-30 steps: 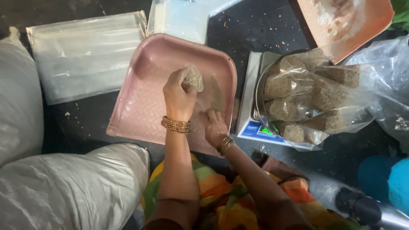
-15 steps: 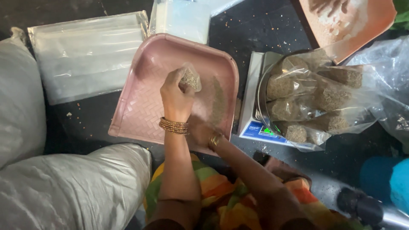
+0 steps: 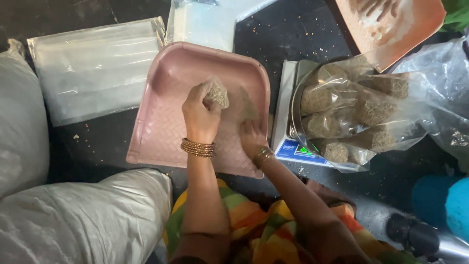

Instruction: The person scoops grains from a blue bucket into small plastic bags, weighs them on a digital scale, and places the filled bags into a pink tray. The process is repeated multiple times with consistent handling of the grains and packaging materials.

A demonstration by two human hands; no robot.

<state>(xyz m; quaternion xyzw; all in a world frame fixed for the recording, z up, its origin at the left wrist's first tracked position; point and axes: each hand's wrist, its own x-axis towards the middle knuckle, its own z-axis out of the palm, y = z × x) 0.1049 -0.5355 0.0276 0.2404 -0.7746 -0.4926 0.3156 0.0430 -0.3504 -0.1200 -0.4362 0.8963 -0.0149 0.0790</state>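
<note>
At the far left I see one flat stack of clear bags (image 3: 93, 68), kept within reach. Then comes one pink tray (image 3: 166, 122). Over it my left hand (image 3: 200, 117) is closed around one small grain-filled pouch (image 3: 217, 93), held above the tray, I think so that spills land there. My right hand (image 3: 251, 137) lies flat and open on the loose grain (image 3: 244, 105), holding nothing. On the right, one weighing scale (image 3: 293, 146) carries about seven filled packets (image 3: 356, 112).
</note>
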